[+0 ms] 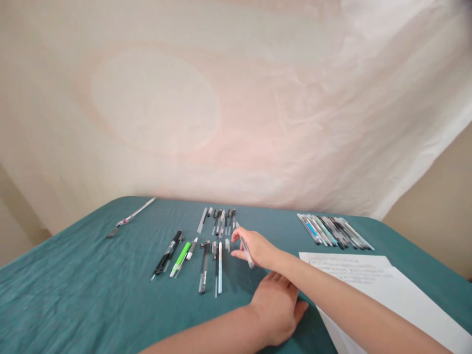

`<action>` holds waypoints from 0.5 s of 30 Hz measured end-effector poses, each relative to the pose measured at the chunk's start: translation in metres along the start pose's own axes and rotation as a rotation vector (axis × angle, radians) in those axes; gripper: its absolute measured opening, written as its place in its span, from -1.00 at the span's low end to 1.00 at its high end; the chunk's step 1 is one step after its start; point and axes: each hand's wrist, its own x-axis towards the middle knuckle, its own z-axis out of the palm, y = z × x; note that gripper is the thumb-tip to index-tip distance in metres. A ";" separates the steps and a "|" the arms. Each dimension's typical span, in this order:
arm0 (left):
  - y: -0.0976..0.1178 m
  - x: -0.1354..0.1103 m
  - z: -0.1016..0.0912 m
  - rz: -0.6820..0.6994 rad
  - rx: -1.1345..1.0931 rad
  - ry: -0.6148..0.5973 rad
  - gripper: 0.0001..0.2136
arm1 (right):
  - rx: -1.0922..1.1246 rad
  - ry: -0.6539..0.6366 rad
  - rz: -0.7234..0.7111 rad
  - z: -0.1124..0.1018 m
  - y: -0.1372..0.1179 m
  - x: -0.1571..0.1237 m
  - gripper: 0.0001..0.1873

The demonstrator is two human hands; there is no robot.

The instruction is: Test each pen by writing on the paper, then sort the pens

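My right hand is raised a little over the middle of the table. A slim clear pen slants through its grip, with thumb and index finger apart at the left. My left hand rests palm down on the cloth, thumb out to the right; its fingers are partly hidden under my right forearm. Left of the right hand lie several pens, among them a light blue pen and a dark clear-barrelled pen. Behind them is a group of dark and clear pens.
A green pen and a black pen lie left of centre. Farther left is a long thin pen. At the right, a row of pens sits behind white paper sheets on the green cloth. Pale fabric hangs behind.
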 end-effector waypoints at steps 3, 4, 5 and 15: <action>-0.001 0.000 0.001 0.025 -0.002 0.013 -0.58 | -0.134 -0.027 -0.034 0.010 -0.004 0.020 -0.65; -0.001 0.000 0.001 0.031 -0.004 0.014 -0.58 | -0.162 -0.030 -0.042 0.012 -0.004 0.025 -0.64; -0.001 0.000 0.001 0.036 -0.007 0.014 -0.58 | -0.182 -0.033 -0.044 0.014 -0.003 0.029 -0.63; -0.003 0.001 0.001 0.010 -0.102 0.001 -0.64 | 0.047 -0.078 0.044 0.001 0.000 0.013 -0.57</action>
